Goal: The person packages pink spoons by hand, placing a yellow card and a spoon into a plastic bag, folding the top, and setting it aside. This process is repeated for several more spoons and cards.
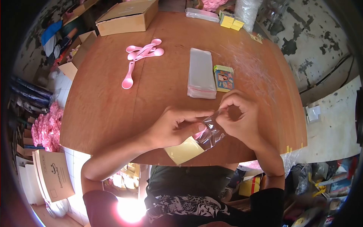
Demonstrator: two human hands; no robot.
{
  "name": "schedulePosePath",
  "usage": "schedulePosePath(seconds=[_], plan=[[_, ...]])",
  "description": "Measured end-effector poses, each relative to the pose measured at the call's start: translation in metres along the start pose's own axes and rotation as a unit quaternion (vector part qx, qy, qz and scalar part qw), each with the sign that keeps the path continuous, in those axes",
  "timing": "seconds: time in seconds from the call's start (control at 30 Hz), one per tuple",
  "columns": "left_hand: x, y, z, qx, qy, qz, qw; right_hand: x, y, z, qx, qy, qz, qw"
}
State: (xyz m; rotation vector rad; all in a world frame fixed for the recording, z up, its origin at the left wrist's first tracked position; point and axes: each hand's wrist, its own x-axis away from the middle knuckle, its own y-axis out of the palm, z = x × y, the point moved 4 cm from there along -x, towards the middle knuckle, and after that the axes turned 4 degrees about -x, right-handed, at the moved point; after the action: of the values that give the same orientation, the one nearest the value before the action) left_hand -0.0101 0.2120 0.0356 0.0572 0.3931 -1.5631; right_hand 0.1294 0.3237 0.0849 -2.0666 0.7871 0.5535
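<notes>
Near the table's front edge, my left hand (177,128) holds a clear plastic bag (214,137) with its fingers closed on it; a bit of a pink item (200,132) shows inside, mostly hidden. My right hand (238,114) pinches the bag's upper right edge. A pale yellow card (184,151) sticks out below my left hand. Beyond my hands lie a stack of clear bags (201,72) and a small yellow and blue box (224,78), side by side. Several pink spoons (145,50) lie crossed at the left, with one pink spoon (128,77) just nearer.
A cardboard box (127,19) stands at the table's far left. At the far right are yellow boxes (231,20), a plastic packet (202,15) and a clear roll (247,13). Thin plastic strips (257,66) lie at right. Another person (53,38) is at far left.
</notes>
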Motion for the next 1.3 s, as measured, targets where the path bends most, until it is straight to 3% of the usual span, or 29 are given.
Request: schedulePosePath(seconds=[0.1,0.17,0.23,0.3,0.33,0.37,0.4,0.43,0.47,0.5,0.57,0.63,0.7,0.77,0.8,0.9,0.97,1.0,1.07,1.23,1.3], plan=[[0.004,-0.003,0.000,0.067,0.012,0.033,0.997,-0.003,-0.025,-0.002,-0.241,0.116,0.077,0.960],[0.007,-0.007,0.001,0.139,0.006,0.066,0.988,-0.012,-0.059,0.009,-0.348,0.105,0.104,0.926],[0.006,-0.012,0.002,0.167,0.004,0.110,0.980,-0.029,-0.097,0.026,-0.510,0.103,0.044,0.853],[0.001,-0.015,-0.003,0.143,0.022,0.154,0.977,-0.038,-0.119,0.071,-0.642,0.045,-0.033,0.765],[0.001,-0.015,-0.003,0.145,0.024,0.154,0.977,-0.039,-0.126,0.126,-0.525,0.189,0.046,0.829],[0.001,-0.016,-0.005,0.142,-0.010,0.152,0.978,-0.028,-0.134,0.174,-0.385,0.323,0.124,0.856],[0.000,-0.017,-0.007,0.136,-0.042,0.149,0.978,-0.014,-0.136,0.197,-0.384,0.319,0.126,0.857],[0.000,-0.017,-0.012,0.129,-0.052,0.162,0.977,-0.005,-0.150,0.209,0.031,0.247,0.156,0.956],[-0.002,-0.018,-0.010,0.128,-0.048,0.160,0.978,-0.003,-0.154,0.202,0.441,0.132,0.158,0.874],[-0.003,-0.017,-0.009,0.132,-0.048,0.163,0.977,-0.006,-0.149,0.189,0.442,0.129,0.157,0.874],[-0.003,-0.017,-0.010,0.140,-0.055,0.172,0.974,-0.011,-0.125,0.131,0.314,0.172,0.294,0.887],[-0.004,-0.018,-0.009,0.129,-0.054,0.155,0.978,-0.016,-0.092,0.094,0.078,0.257,0.280,0.922],[-0.004,-0.016,-0.009,0.129,-0.045,0.159,0.978,-0.021,-0.049,0.062,-0.150,0.184,0.114,0.965],[-0.004,-0.017,-0.009,0.130,-0.032,0.164,0.977,-0.013,-0.014,0.031,-0.268,0.259,-0.033,0.927],[-0.004,-0.017,-0.011,0.133,-0.034,0.151,0.979,-0.012,-0.001,0.021,-0.294,0.248,-0.063,0.921],[-0.002,-0.015,-0.004,0.138,-0.021,0.151,0.979,-0.015,0.012,0.010,-0.269,0.245,-0.062,0.929],[-0.002,-0.019,-0.004,0.139,-0.005,0.164,0.977,-0.033,-0.014,-0.016,-0.178,0.060,0.090,0.978],[-0.003,-0.027,-0.005,0.070,0.041,0.192,0.978,-0.043,-0.019,-0.017,-0.179,0.058,0.089,0.978],[0.002,-0.029,-0.002,0.004,0.084,0.220,0.972,-0.061,-0.028,-0.024,0.012,-0.083,0.065,0.994],[0.001,-0.033,0.002,-0.016,0.032,0.216,0.976,-0.059,-0.035,-0.030,0.016,-0.099,0.057,0.993],[-0.001,-0.030,0.001,-0.002,0.030,0.194,0.980,-0.053,-0.034,-0.017,-0.118,0.025,0.050,0.991]])
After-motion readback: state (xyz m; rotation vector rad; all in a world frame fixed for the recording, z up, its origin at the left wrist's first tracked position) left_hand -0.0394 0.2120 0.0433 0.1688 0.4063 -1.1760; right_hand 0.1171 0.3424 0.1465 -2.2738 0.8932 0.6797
